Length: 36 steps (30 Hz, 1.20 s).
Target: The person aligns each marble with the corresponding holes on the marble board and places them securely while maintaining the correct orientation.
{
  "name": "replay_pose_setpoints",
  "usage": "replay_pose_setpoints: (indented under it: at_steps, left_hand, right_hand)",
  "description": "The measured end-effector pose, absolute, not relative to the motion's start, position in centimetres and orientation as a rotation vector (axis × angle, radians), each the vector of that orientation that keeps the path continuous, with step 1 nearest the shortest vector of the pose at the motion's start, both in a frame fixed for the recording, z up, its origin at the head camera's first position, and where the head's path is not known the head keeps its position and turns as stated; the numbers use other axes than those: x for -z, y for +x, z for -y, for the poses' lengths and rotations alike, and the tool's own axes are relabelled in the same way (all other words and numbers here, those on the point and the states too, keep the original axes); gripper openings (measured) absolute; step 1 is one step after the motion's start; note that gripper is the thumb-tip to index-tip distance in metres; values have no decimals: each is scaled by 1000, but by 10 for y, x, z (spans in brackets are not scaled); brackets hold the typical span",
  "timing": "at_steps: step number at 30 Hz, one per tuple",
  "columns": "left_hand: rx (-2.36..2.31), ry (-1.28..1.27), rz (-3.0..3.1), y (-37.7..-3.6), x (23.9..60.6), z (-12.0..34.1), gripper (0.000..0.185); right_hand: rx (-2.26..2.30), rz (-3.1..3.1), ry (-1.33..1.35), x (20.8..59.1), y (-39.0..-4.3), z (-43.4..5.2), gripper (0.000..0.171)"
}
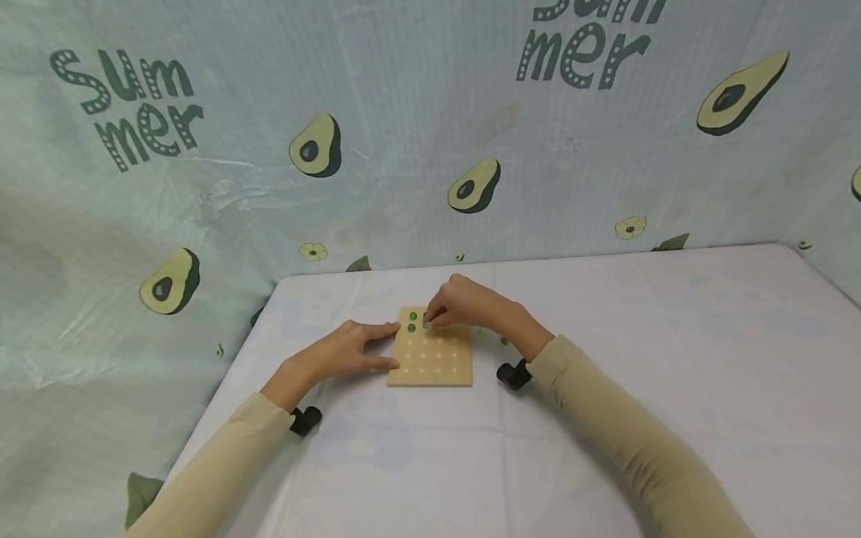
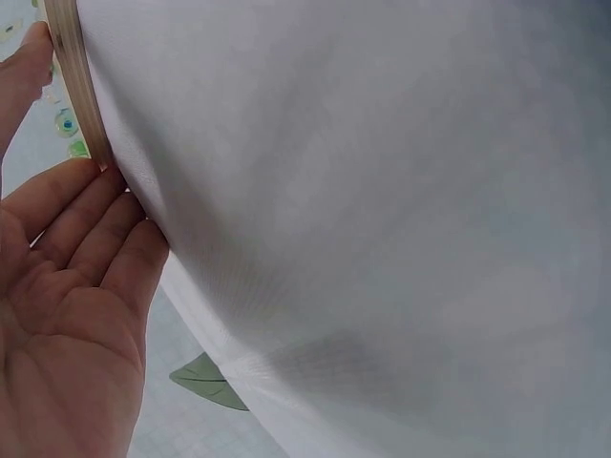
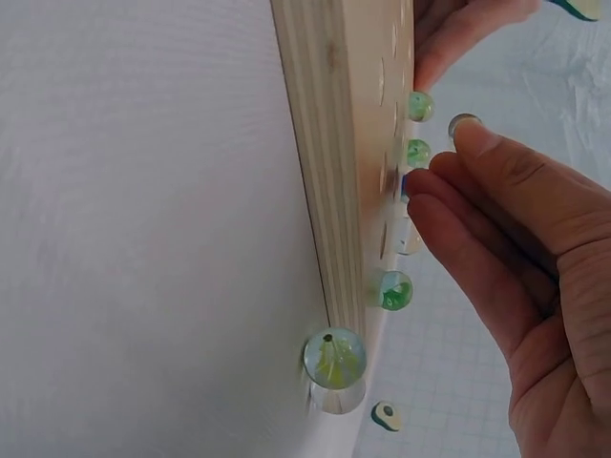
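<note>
A square light wooden board [image 1: 437, 377] with rows of shallow round hollows lies on the table. Along its left edge rests my left hand [image 1: 346, 349], thumb and fingers spread and mostly straight, fingertips touching the wood. Over the board's far part, my right hand [image 1: 467, 302] pinches a clear glass marble [image 3: 465, 122] at the thumb tip; the thumb partly hides it. Green marbles [image 1: 412, 328] sit in hollows at the far left of the board. A blue marble [image 3: 405, 186] shows beside my right fingertips, largely covered by them.
Loose marbles lie right of the board, one with a yellow-green swirl [image 3: 334, 359] and a green one [image 3: 394, 290] near the board's edge. A pale cloth [image 1: 430, 463] covers the table. Behind it hangs a curtain [image 1: 403, 90] printed with avocados.
</note>
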<state>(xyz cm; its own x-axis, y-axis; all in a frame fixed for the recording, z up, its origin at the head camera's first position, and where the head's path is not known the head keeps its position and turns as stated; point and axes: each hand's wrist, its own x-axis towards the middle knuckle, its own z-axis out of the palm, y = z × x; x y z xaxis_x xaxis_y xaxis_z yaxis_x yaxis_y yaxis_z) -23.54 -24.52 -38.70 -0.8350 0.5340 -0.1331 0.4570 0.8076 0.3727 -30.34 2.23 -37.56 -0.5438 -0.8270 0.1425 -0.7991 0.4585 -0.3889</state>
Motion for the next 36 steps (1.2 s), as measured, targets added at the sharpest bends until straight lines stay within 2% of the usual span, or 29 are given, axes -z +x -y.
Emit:
replay_pose_setpoints:
  at_steps: [11,36]
  left_hand:
    - [-470,762,-2765,-237,386,245,83]
    - [-452,779,-2757,-238,385,245,84]
  right_hand:
    - [662,-2672,-1311,375,-304,-18,17]
    - [500,-2629,-1296,365,-304,-10,18]
